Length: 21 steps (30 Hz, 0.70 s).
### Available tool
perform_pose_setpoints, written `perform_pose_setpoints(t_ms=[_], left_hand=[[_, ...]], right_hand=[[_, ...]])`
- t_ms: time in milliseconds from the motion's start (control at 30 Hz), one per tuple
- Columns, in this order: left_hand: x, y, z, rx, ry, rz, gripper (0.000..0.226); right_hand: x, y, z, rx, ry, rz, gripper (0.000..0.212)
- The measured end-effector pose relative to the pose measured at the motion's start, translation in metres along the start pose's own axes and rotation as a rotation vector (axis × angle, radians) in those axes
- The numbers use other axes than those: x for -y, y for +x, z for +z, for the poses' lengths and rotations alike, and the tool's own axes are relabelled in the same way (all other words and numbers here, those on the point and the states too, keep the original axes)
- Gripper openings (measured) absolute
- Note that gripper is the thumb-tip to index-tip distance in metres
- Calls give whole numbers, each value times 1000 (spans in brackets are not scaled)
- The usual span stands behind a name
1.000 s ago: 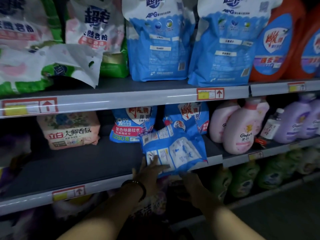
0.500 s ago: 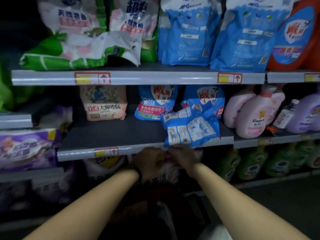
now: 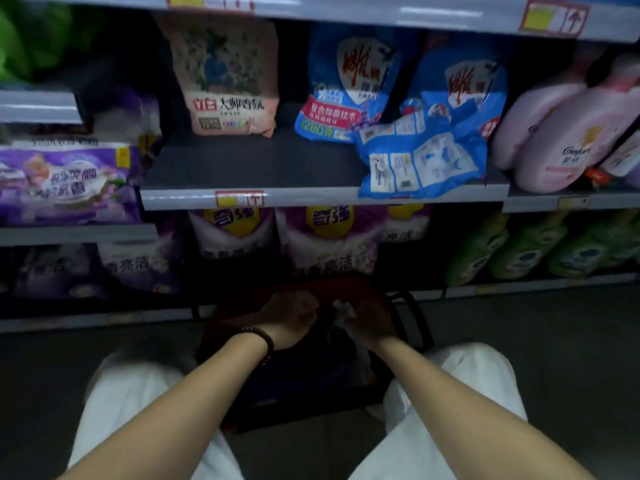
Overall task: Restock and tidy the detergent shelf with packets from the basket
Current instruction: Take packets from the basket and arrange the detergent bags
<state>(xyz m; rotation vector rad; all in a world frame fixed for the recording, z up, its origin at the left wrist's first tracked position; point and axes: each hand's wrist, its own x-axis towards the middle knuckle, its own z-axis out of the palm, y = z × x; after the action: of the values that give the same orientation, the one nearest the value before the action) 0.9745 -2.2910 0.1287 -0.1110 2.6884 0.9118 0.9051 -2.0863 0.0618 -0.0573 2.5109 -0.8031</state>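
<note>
A: Two hands down in the red basket (image 3: 349, 284) on the floor. Contents?
B: Dark, mostly unreadable; one pale packet corner (image 3: 343, 308) shows. Left hand (image 3: 289, 318) curled, right hand (image 3: 372, 323) bent at that corner. Grip: cannot tell.
A: Change?
B: Both were up at the shelf (image 3: 242, 164) edge before. Blue packet (image 3: 420, 164) lies slumped there, printed back outward, overhanging the lip.

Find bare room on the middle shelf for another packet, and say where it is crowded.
Bare: the shelf deck in front of the pink packet, rightward to the fallen blue packet; also a gap between pink packet and standing blue packet. Crowded: right end, fallen packet overlapping standing ones, pink bottles beside.
</note>
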Motion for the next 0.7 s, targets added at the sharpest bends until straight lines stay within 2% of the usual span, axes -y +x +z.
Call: perform_pose_setpoints(t_ms=[133, 300, 367, 467, 567, 633, 700], left_hand=[[8, 0, 32, 13, -35, -21, 24], [3, 7, 57, 85, -130, -56, 20], [1, 10, 66, 110, -152, -75, 22], [-4, 10, 79, 161, -152, -71, 28], [-8, 9, 89, 189, -142, -93, 32], [-10, 9, 93, 198, -151, -122, 32], [-11, 9, 94, 186, -156, -140, 31]], right_hand=[[-49, 6, 24, 89, -6, 118, 64], [-98, 50, 53, 223, -106, 212, 73], [-112, 62, 70, 320, -134, 283, 69], [-88, 37, 63, 201, -44, 246, 50], [-94, 36, 65, 71, -85, 155, 56], [-102, 43, 67, 106, -141, 112, 56], [-110, 52, 73, 121, -148, 88, 48]])
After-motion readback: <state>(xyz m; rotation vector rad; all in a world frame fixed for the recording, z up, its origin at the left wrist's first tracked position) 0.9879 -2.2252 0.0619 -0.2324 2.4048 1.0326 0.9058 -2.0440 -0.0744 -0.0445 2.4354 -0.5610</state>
